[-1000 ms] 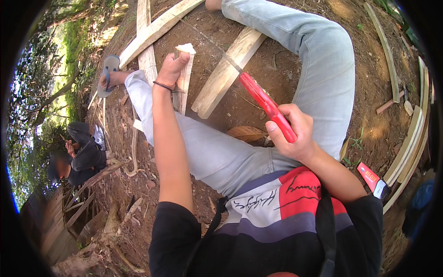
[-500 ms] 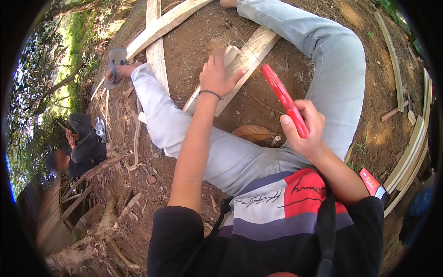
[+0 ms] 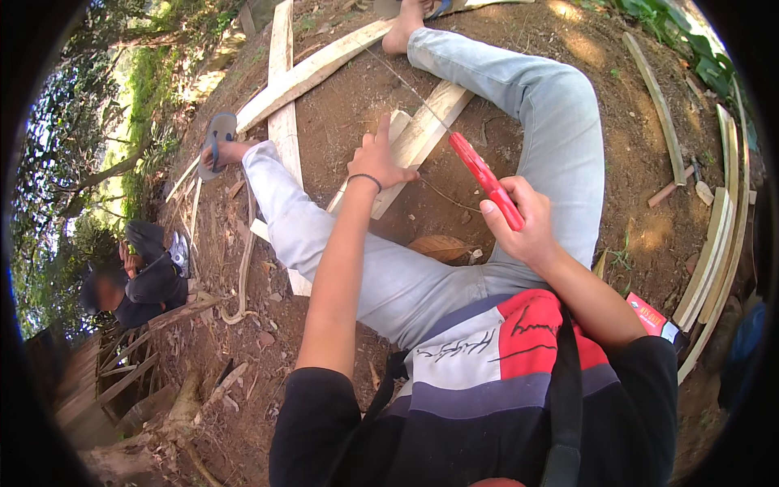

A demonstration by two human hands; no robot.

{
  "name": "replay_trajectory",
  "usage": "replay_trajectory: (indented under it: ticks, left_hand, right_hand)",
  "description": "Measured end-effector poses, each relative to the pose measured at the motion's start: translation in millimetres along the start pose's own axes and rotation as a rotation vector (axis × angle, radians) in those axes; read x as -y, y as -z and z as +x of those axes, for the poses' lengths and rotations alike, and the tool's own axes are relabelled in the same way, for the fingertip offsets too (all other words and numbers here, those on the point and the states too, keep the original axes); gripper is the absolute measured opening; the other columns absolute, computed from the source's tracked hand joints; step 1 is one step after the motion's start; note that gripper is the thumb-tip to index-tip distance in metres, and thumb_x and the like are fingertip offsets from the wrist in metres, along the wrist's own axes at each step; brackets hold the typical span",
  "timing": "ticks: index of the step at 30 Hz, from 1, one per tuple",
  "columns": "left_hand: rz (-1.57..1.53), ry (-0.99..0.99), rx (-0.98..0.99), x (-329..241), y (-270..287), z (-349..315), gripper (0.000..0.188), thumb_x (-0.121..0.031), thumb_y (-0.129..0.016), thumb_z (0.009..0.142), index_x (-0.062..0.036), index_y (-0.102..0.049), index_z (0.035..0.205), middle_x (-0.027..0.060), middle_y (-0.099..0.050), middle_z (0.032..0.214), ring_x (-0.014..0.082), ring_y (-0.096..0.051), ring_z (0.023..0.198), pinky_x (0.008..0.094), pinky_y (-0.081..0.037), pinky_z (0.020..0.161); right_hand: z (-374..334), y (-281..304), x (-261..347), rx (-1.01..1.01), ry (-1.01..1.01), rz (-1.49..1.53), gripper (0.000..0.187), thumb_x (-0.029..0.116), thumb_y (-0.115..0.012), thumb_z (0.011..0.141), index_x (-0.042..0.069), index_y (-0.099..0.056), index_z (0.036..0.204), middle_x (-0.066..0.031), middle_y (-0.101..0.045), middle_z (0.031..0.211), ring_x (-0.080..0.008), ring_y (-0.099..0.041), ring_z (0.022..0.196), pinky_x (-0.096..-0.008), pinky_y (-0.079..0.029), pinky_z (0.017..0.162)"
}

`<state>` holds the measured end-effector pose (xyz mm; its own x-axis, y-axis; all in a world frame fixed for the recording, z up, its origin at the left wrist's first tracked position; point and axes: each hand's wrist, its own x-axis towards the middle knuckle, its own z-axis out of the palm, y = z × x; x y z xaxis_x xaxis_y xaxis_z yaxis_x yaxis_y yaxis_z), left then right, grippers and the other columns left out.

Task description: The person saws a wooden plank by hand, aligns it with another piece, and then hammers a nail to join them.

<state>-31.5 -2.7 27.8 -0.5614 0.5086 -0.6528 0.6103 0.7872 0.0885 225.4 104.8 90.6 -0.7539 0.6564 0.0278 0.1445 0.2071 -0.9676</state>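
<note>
My right hand (image 3: pixel 526 221) is closed round the red handle of a hand saw (image 3: pixel 485 180). Its long thin blade shows nearly edge-on, running up and left from the handle over a pale wooden plank (image 3: pixel 434 122). On the plank's left side lies a shorter wooden piece (image 3: pixel 398 126). My left hand (image 3: pixel 377 165) is at these two pieces, index finger stretched out and thumb apart across the plank. Whether its palm presses on the wood is hidden. The blade appears apart from my left fingers.
Two long planks (image 3: pixel 282 122) cross at the far left, by my sandalled foot (image 3: pixel 217 146). My bare foot (image 3: pixel 402 32) rests ahead. Bent strips of wood (image 3: pixel 714 256) lie at the right, near a red package (image 3: pixel 649 315). Another person (image 3: pixel 150 272) sits at the left.
The view has shifted slightly. More of the saw blade now shows, and the handle has come lower and left in the picture. My left fingers are less spread, with the index pointing forward.
</note>
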Motion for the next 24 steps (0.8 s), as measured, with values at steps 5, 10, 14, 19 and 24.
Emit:
replay_trajectory:
  ticks: [5,10,14,19,24]
  left_hand:
    - [0.128,0.045,-0.135,-9.5,-4.0,-18.5,0.120,-0.048,-0.084,0.062,-0.0333,-0.008,0.154,0.0155,-0.042,0.137,0.0383,-0.050,0.123,0.0538,-0.043,0.099]
    - [0.182,0.037,-0.196,-2.0,-24.1,-34.8,0.108,-0.048,-0.080,0.069,-0.0410,-0.011,0.152,0.0136,-0.041,0.138,0.0370,-0.048,0.122,0.0559,-0.038,0.097]
    - [0.206,-0.044,-0.241,2.8,-44.6,-46.3,0.103,-0.047,-0.081,0.068,-0.0414,-0.019,0.150,0.0125,-0.043,0.134,0.0348,-0.047,0.119,0.0528,-0.038,0.094]
    - [0.269,-0.151,-0.455,10.1,-59.2,-55.7,0.095,-0.054,-0.080,0.065,-0.0394,-0.033,0.146,0.0108,-0.044,0.127,0.0302,-0.046,0.115,0.0506,-0.037,0.088]
    - [0.152,-0.293,-0.592,10.7,-67.4,-55.5,0.071,-0.057,-0.075,0.070,-0.0361,-0.051,0.133,0.0083,-0.048,0.114,0.0273,-0.048,0.106,0.0476,-0.037,0.078]
  right_hand:
    - [-15.0,7.7,10.0,-0.017,0.095,-0.049,0.023,0.019,-0.071,0.086,0.001,-0.058,0.092,-0.0085,-0.057,0.063,-0.0166,-0.056,0.052,-0.0301,-0.044,0.051]
    - [-48.1,15.7,36.5,-0.018,0.113,-0.089,0.020,0.018,-0.070,0.087,0.001,-0.059,0.090,-0.0080,-0.057,0.062,-0.0167,-0.057,0.053,-0.0305,-0.044,0.052]
    - [-61.7,19.1,34.8,-0.073,0.160,-0.059,0.019,0.016,-0.070,0.086,0.001,-0.059,0.090,-0.0068,-0.057,0.062,-0.0145,-0.055,0.052,-0.0288,-0.044,0.052]
    - [-60.1,14.5,31.9,-0.099,0.124,0.001,0.019,0.015,-0.070,0.087,0.000,-0.059,0.091,-0.0047,-0.056,0.061,-0.0105,-0.052,0.052,-0.0267,-0.042,0.051]
    - [-44.8,10.2,18.7,-0.077,-0.015,0.079,0.018,0.014,-0.069,0.087,0.000,-0.058,0.091,-0.0036,-0.056,0.062,-0.0089,-0.051,0.052,-0.0263,-0.042,0.050]
